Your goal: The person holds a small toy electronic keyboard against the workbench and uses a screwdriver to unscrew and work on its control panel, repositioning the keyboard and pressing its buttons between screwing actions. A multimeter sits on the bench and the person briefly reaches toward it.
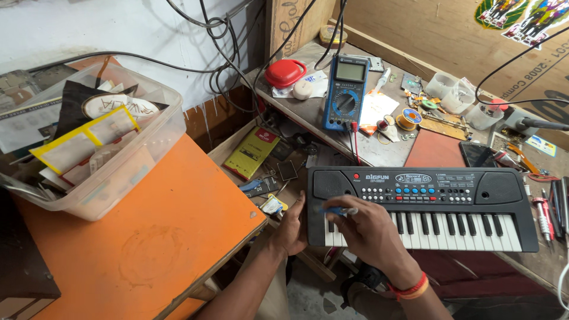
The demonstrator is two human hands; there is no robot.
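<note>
The small black toy keyboard (pixel 424 207) lies whole on the table (pixel 379 148), its case shut. The left hand (pixel 291 228) grips its left end, and the right hand (pixel 367 231) pinches a thin blue tool (pixel 338 210) over the leftmost keys. The work looks just begun; nothing is opened yet.

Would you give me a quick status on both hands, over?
Left hand grips keyboard end. Right hand holds small blue tool over keys. Nothing blocking.
</note>
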